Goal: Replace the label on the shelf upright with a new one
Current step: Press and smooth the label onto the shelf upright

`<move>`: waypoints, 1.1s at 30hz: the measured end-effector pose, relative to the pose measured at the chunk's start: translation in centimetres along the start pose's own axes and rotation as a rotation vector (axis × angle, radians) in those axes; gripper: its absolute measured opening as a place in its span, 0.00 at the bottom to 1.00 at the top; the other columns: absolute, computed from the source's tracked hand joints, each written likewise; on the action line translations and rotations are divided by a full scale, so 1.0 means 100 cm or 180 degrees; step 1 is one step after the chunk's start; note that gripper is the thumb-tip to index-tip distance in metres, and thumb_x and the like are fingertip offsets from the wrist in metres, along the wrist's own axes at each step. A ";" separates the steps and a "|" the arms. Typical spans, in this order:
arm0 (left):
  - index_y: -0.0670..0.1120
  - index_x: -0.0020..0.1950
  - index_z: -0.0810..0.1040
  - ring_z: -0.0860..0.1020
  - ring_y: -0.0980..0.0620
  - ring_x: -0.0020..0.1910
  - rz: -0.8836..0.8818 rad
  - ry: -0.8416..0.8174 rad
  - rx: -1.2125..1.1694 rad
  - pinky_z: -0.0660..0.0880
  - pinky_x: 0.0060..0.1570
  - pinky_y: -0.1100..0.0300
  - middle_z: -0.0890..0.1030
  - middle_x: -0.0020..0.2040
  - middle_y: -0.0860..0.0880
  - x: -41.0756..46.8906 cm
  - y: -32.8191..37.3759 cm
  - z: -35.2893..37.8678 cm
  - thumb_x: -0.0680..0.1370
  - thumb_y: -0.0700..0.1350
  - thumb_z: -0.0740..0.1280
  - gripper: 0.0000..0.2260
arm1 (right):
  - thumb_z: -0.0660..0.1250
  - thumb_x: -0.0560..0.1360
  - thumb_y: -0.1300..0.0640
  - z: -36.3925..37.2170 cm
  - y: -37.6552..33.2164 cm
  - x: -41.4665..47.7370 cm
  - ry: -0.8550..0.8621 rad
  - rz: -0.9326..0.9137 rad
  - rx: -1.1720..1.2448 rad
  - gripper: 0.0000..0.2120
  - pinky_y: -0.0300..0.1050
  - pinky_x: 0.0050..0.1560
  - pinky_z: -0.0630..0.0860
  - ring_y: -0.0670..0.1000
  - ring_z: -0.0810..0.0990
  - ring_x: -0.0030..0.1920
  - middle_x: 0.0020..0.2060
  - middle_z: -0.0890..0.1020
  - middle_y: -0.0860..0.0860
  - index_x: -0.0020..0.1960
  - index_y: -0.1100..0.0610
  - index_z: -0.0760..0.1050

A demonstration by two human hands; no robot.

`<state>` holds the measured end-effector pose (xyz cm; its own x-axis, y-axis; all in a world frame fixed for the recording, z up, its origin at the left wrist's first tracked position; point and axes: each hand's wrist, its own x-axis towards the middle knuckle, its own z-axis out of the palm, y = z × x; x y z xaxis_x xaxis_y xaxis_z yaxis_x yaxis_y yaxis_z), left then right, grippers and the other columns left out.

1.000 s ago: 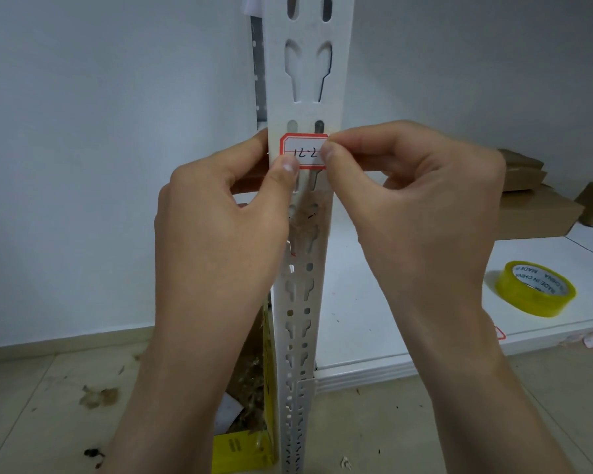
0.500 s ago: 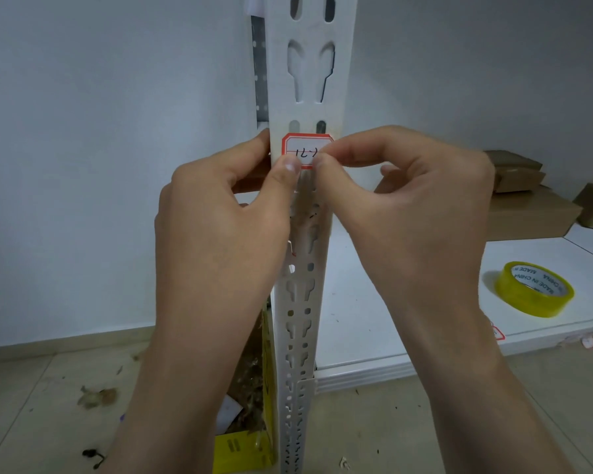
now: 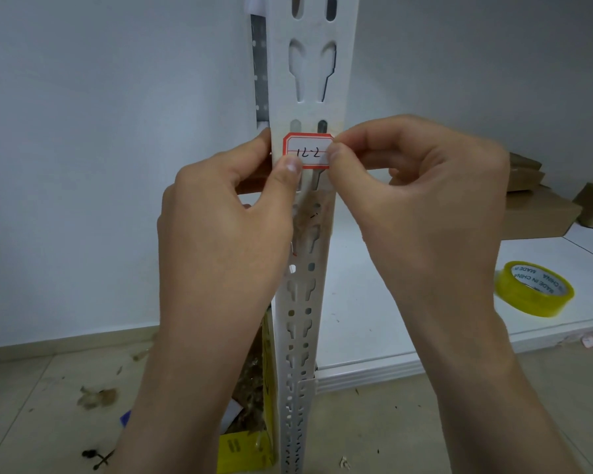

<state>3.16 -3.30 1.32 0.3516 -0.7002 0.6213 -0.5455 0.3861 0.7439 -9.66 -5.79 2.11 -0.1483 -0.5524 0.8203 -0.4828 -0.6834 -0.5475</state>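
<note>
Two hands are working at the label: the left hand [image 3: 226, 234] is pressing its thumb on the label's lower left corner with its fingers wrapping behind the post, and the right hand [image 3: 421, 206] is pinching the label's right edge between thumb and forefinger. One label [image 3: 308, 150] is sitting on the front face of the shelf upright [image 3: 303, 302], just below a pair of oval slots; it is white with a red border and clipped corners, carrying a red line and handwritten black marks reading roughly "12-2". One white perforated upright is standing vertical, with brownish residue showing on its face just beneath the label. Beyond it, one white shelf board [image 3: 374, 302] is lying low near the floor, bearing one roll of yellow tape [image 3: 534, 292] flat at right. Brown cardboard boxes [image 3: 541, 213] are resting farther back; exact count cannot be told.
</note>
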 end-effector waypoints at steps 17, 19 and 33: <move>0.64 0.62 0.80 0.77 0.76 0.50 -0.0066 -0.0051 -0.0048 0.71 0.51 0.73 0.78 0.44 0.73 0.000 -0.001 -0.001 0.80 0.55 0.66 0.12 | 0.76 0.74 0.57 -0.005 0.001 -0.001 -0.0139 0.0349 0.0499 0.04 0.30 0.32 0.77 0.37 0.81 0.30 0.34 0.86 0.40 0.42 0.49 0.85; 0.65 0.61 0.80 0.77 0.77 0.50 -0.0061 -0.0060 -0.0066 0.71 0.51 0.73 0.78 0.43 0.74 0.000 -0.001 -0.001 0.80 0.54 0.66 0.11 | 0.75 0.75 0.58 -0.003 0.001 -0.002 -0.0061 0.0337 0.0551 0.02 0.30 0.31 0.77 0.37 0.82 0.31 0.35 0.86 0.41 0.44 0.51 0.85; 0.61 0.64 0.80 0.78 0.74 0.51 -0.0065 -0.0038 -0.0092 0.73 0.55 0.71 0.80 0.47 0.72 0.001 -0.001 -0.001 0.80 0.54 0.66 0.13 | 0.75 0.73 0.54 -0.002 0.002 -0.003 -0.0106 0.0154 0.0106 0.02 0.29 0.35 0.74 0.36 0.81 0.32 0.36 0.86 0.39 0.42 0.47 0.85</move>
<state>3.25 -3.32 1.33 0.3533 -0.7151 0.6032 -0.5160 0.3889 0.7632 -9.86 -5.69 1.74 -0.1418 -0.6003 0.7871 -0.4467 -0.6708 -0.5921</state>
